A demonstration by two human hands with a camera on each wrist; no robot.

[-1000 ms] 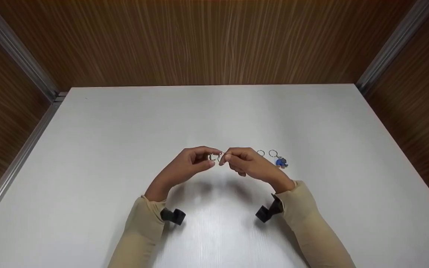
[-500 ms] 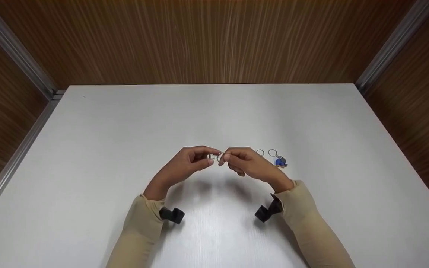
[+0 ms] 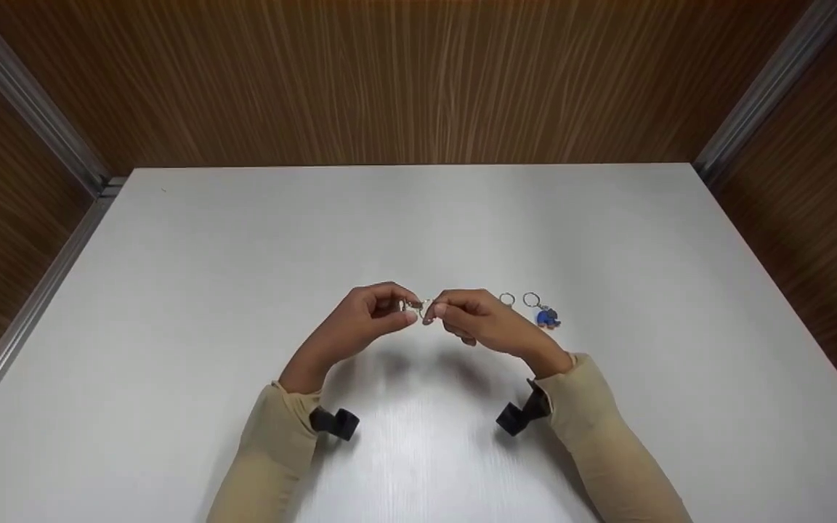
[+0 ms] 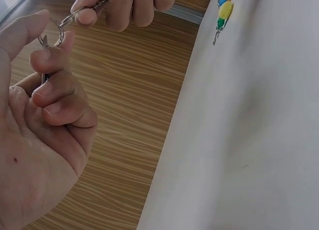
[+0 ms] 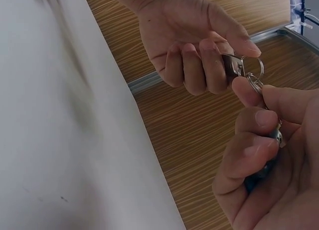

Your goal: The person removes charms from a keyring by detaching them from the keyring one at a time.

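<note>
While two hands are raised just above the white table point(image 3: 244, 254), one small key ring point(image 4: 51, 34) is pinched by the left hand point(image 3: 368, 319), and a second ring point(image 5: 255, 82) with a metal clasp is pinched by the right hand point(image 3: 480, 319). Just right of that hand, one loose ring point(image 3: 507, 298) and one blue charm keychain point(image 3: 546, 316) are lying flat.

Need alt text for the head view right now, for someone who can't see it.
Over a white table, the left hand and right hand meet, fingers pinching small metal key rings between them. Right of the hands lie a loose ring and a blue keychain.
</note>
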